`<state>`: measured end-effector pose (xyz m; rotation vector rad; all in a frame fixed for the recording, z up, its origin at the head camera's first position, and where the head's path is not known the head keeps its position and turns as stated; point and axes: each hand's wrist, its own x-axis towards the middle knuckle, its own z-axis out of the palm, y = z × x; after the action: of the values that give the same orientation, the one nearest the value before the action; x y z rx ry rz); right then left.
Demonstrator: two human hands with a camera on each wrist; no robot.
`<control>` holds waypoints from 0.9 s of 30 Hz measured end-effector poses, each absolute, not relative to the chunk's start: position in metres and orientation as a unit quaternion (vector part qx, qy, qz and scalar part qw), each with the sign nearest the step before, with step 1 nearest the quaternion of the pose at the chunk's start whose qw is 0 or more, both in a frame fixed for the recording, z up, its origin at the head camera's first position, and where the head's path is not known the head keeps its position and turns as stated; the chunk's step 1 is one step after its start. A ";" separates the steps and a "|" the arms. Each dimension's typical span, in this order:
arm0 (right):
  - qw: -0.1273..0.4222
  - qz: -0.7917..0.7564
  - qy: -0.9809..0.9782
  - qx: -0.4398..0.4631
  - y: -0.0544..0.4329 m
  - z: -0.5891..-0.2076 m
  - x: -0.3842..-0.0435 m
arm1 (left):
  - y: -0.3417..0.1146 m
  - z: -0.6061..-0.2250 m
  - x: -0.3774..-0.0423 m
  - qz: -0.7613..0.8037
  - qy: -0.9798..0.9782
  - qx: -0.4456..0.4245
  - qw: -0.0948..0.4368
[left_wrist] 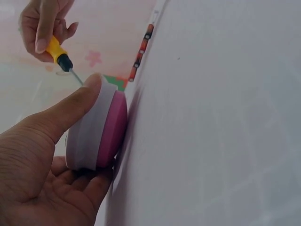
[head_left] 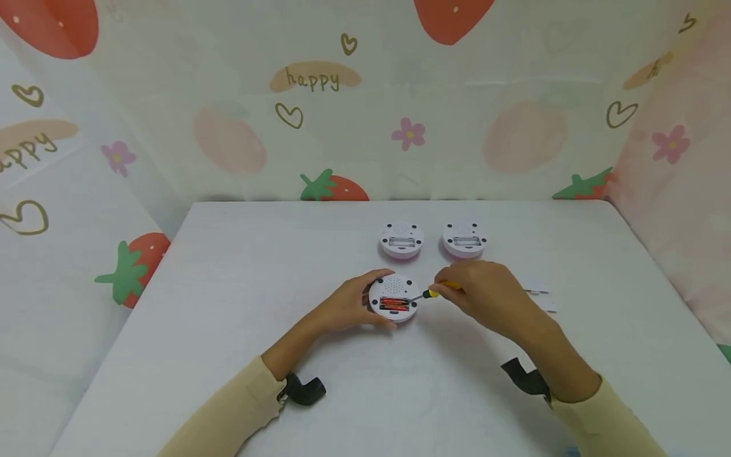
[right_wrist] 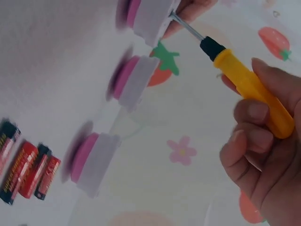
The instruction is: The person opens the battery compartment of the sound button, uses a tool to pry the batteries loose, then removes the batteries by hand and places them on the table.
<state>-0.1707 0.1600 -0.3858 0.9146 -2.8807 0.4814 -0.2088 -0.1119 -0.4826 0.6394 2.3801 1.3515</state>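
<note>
My left hand (head_left: 347,308) grips the rim of a round white device with a pink base (left_wrist: 106,129), thumb on one side and fingers on the other. Its underside (head_left: 394,284) faces up, showing dotted speaker holes and dark feet. Two red batteries (head_left: 395,304) lie side by side in its battery compartment. A yellow-handled screwdriver (right_wrist: 251,87) with a black collar is held in my right hand (head_left: 485,295). Its thin metal shaft slants down to the device, the tip at the right end of the compartment.
Behind stand two similar devices, left (head_left: 401,250) and right (head_left: 464,248), their compartments without batteries. Several loose red and black batteries (right_wrist: 21,172) lie on the white table (head_left: 228,266). Small white flat pieces (head_left: 542,298) show partly behind the right forearm.
</note>
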 end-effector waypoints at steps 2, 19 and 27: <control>0.023 0.143 -0.947 0.288 0.157 -0.386 -0.170 | -0.112 -0.483 -0.209 0.473 0.836 0.224 0.164; 0.027 0.196 -0.942 0.271 0.161 -0.394 -0.178 | -0.111 -0.482 -0.209 0.491 0.825 0.224 0.165; 0.007 0.208 -0.942 0.263 0.165 -0.392 -0.180 | -0.111 -0.483 -0.210 0.493 0.823 0.231 0.164</control>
<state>-0.1799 0.1647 -0.3917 0.8222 -2.9471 0.6519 -0.2105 -0.1111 -0.4830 0.6572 2.3459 1.4051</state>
